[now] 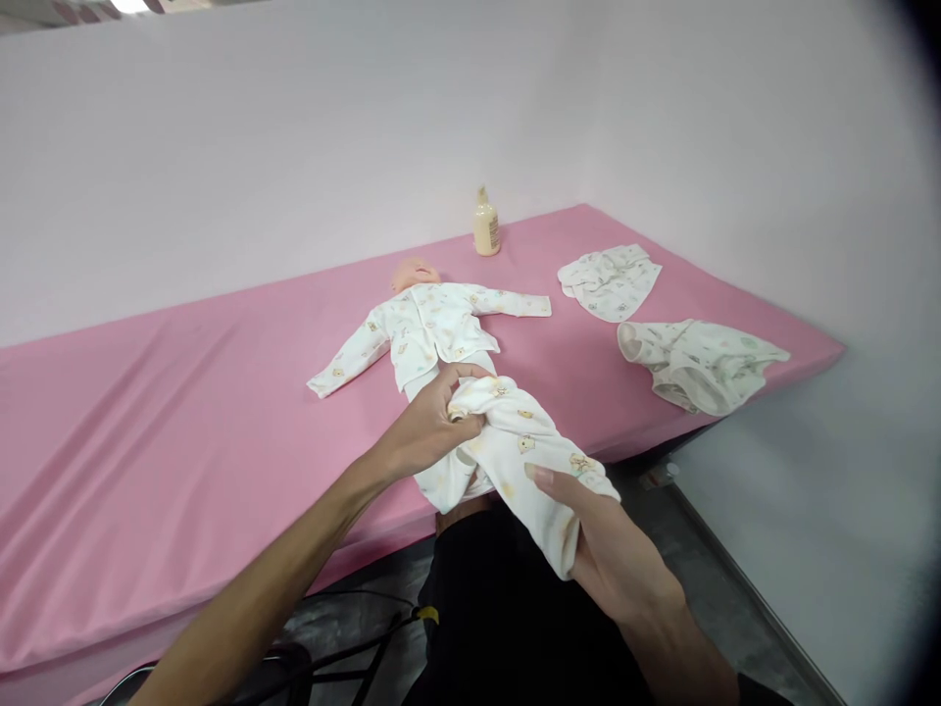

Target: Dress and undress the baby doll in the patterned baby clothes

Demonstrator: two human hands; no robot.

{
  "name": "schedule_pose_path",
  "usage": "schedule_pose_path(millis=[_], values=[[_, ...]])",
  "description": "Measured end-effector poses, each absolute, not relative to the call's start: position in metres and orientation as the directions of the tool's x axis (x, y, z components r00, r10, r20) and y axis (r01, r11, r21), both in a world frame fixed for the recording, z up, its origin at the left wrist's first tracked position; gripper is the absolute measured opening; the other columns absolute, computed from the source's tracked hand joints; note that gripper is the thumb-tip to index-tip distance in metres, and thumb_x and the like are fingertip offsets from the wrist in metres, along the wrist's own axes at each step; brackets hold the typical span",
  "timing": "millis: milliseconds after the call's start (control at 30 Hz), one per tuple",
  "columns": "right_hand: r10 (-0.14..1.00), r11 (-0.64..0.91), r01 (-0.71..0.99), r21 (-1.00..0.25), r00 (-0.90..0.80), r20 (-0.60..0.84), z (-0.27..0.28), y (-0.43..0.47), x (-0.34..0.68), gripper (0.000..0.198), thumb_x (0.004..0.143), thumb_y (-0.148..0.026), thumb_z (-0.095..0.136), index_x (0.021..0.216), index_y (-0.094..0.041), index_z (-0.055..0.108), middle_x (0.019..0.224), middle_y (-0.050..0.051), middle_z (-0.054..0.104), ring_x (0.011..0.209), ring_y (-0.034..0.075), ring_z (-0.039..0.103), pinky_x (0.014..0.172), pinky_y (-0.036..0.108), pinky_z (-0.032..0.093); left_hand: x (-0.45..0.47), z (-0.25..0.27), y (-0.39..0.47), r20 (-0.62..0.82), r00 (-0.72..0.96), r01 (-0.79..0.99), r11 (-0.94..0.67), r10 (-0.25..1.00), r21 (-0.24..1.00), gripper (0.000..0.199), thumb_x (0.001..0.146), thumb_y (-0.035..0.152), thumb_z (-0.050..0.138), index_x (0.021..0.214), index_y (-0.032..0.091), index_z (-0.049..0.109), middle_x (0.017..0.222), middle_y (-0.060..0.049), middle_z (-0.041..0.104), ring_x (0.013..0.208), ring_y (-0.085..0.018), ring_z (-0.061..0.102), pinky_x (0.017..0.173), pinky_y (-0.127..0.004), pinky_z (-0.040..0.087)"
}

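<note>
A baby doll [414,273] lies on its back on the pink bed, dressed in a white long-sleeved top [430,319] with small animal prints. Over the lower part of the doll I see matching white baby pants [540,446]. My left hand [445,417] pinches the pants near one end of the raised leg, close to the doll's lower body. My right hand [607,539] grips the other end of that leg, thumb on top and fingers underneath. The cloth hides most of the doll's legs.
The pink-covered bed [221,412] runs along a white wall [330,127]. A cream pump bottle [486,226] stands at the back. Two printed white baby garments lie on the right: a crumpled one [610,279] and another garment [706,363] near the front edge.
</note>
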State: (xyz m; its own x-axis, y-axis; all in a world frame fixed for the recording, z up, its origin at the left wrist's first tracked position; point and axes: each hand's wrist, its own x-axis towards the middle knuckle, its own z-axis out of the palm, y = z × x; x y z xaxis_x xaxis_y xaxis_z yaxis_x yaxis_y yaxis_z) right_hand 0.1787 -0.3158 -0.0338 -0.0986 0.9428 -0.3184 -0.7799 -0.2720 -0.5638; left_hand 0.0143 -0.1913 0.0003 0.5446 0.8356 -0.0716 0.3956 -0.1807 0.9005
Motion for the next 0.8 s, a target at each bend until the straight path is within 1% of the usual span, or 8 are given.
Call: schedule_pose_path(millis=[67,133,267,333,433,600,667,800], values=[[0.939,-0.263,-0.791,-0.553,-0.077,-0.336,-0.034,-0.311,0.177,0.054,0.078,-0.029,0.080,0.130,-0.025,0.066,0.123,0.005,0.072,0.122,0.026,0.064,0.103,0.041,0.055,0.015,0.003,-0.196,-0.080,0.567,0.405,-0.192,0.820,0.894,0.047,0.085,0.029,0.065,0.129,0.024,0.051,0.121,-0.005,0.059,0.093,-0.015,0.061,0.075,-0.026,0.051],[0.933,-0.253,-0.803,-0.539,-0.057,-0.354,-0.038,-0.304,0.174,0.048,0.079,-0.034,0.080,0.125,-0.025,0.068,0.123,0.004,0.072,0.120,0.025,0.065,0.100,0.038,0.057,0.015,0.007,-0.203,-0.121,0.611,0.409,-0.180,0.782,0.895,0.054,0.088,0.037,0.065,0.138,0.027,0.046,0.134,-0.007,0.055,0.111,-0.020,0.061,0.086,-0.031,0.054],[0.924,-0.251,-0.810,-0.530,-0.037,-0.380,-0.044,-0.293,0.170,0.045,0.081,-0.044,0.078,0.121,-0.026,0.070,0.116,0.003,0.074,0.118,0.024,0.067,0.095,0.033,0.060,0.017,0.013,-0.220,-0.214,0.642,0.447,-0.133,0.736,0.885,0.080,0.084,0.048,0.070,0.154,0.034,0.032,0.161,-0.007,0.031,0.141,-0.029,0.042,0.103,-0.038,0.051],[0.927,-0.254,-0.815,-0.521,-0.051,-0.372,-0.045,-0.290,0.168,0.046,0.081,-0.046,0.077,0.123,-0.027,0.069,0.114,0.003,0.074,0.118,0.024,0.066,0.095,0.033,0.060,0.020,0.012,-0.226,-0.243,0.636,0.457,-0.103,0.733,0.883,0.092,0.082,0.050,0.073,0.158,0.034,0.024,0.165,-0.007,0.024,0.145,-0.033,0.037,0.106,-0.042,0.050],[0.935,-0.234,-0.824,-0.516,-0.044,-0.353,-0.045,-0.288,0.166,0.049,0.083,-0.046,0.076,0.127,-0.027,0.067,0.115,0.003,0.074,0.119,0.024,0.066,0.096,0.034,0.060,0.026,0.009,-0.232,-0.234,0.619,0.449,-0.094,0.749,0.888,0.102,0.079,0.050,0.075,0.161,0.033,0.017,0.165,-0.009,0.022,0.148,-0.036,0.032,0.106,-0.047,0.050],[0.929,-0.267,-0.829,-0.491,-0.086,-0.360,-0.045,-0.288,0.166,0.050,0.084,-0.045,0.075,0.130,-0.027,0.065,0.114,0.003,0.074,0.119,0.023,0.066,0.099,0.034,0.058,0.027,0.004,-0.229,-0.232,0.647,0.420,-0.086,0.727,0.903,0.090,0.085,0.045,0.070,0.159,0.034,0.020,0.167,-0.006,0.016,0.148,-0.033,0.031,0.101,-0.041,0.053],[0.925,-0.271,-0.842,-0.466,-0.094,-0.368,-0.045,-0.289,0.167,0.052,0.084,-0.045,0.075,0.131,-0.026,0.064,0.114,0.003,0.074,0.119,0.022,0.066,0.100,0.034,0.057,0.023,0.004,-0.222,-0.199,0.646,0.405,-0.110,0.737,0.908,0.082,0.087,0.042,0.067,0.157,0.034,0.026,0.166,-0.006,0.022,0.145,-0.031,0.037,0.100,-0.037,0.053],[0.937,-0.278,-0.847,-0.453,-0.134,-0.324,-0.045,-0.290,0.167,0.056,0.086,-0.046,0.072,0.136,-0.024,0.061,0.117,0.004,0.074,0.122,0.023,0.064,0.103,0.037,0.055,0.017,0.005,-0.209,-0.103,0.563,0.458,-0.207,0.820,0.864,0.065,0.088,0.035,0.063,0.148,0.031,0.038,0.142,-0.007,0.050,0.123,-0.025,0.055,0.096,-0.035,0.051]])
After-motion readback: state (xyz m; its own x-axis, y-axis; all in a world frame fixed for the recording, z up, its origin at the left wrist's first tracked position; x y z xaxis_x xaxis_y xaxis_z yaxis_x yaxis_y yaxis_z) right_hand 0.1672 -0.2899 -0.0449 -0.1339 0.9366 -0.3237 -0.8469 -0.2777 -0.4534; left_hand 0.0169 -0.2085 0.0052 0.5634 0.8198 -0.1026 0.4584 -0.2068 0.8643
